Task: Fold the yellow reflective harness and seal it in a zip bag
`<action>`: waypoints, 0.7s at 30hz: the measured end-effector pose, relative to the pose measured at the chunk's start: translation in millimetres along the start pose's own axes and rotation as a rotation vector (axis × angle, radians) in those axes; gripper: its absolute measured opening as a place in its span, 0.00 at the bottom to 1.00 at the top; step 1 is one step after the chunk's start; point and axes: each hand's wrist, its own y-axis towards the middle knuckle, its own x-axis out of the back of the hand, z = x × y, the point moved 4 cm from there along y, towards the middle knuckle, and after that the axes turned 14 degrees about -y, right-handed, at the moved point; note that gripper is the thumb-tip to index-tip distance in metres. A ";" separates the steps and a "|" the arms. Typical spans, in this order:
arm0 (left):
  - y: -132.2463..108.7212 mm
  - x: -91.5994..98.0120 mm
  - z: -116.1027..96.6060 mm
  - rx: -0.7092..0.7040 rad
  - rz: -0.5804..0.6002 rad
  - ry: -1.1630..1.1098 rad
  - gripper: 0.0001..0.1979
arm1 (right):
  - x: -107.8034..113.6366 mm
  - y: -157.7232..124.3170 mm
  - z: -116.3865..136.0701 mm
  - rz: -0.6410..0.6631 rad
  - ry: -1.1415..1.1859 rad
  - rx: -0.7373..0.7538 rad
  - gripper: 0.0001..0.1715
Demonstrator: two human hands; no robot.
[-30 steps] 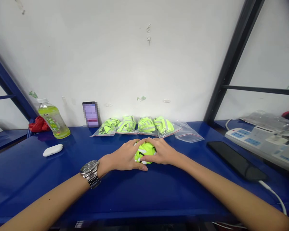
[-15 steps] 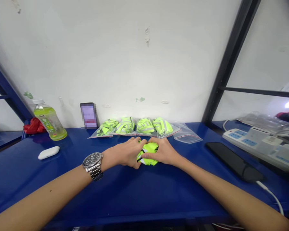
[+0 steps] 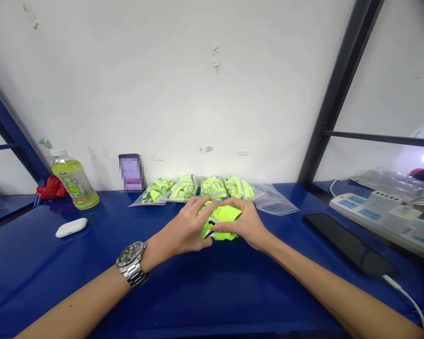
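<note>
Between my two hands is a bundled neon-yellow reflective vest (image 3: 223, 216) with grey-white stripes and dark edging. My left hand (image 3: 189, 225), with a metal watch (image 3: 132, 261) on its wrist, is closed round the bundle's left side. From the right, my right hand (image 3: 249, 223) grips it with the thumb across the front and the fingers over the top. Just behind the hands lies a row of several clear zip bags, each with a similar neon bundle (image 3: 184, 187) inside. At the row's right end is a flat clear zip bag (image 3: 277, 200).
On the left of the blue table (image 3: 169, 296) are a green drink bottle (image 3: 74, 181), a red cloth (image 3: 52, 187) and a white earbud case (image 3: 71, 227). A phone (image 3: 131, 172) leans against the wall. To the right are a black phone (image 3: 349, 242) on a cable and power strips (image 3: 385, 216).
My hands have lifted slightly and shifted round the bundle, so more of its top shows. The right-hand fingers now arch higher over it. The view has tilted a little.
</note>
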 end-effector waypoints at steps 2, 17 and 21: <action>3.0 4.5 -5.0 -0.043 -0.054 0.002 0.35 | -5.3 -4.2 -0.3 0.018 0.234 -0.063 0.28; 20.8 14.8 -23.7 -0.241 -0.439 -0.168 0.38 | -12.5 -14.8 21.0 -0.067 0.756 -0.203 0.14; 16.2 4.7 -18.2 -0.109 -0.475 -0.234 0.41 | -12.8 -14.5 24.6 -0.160 0.768 -0.231 0.14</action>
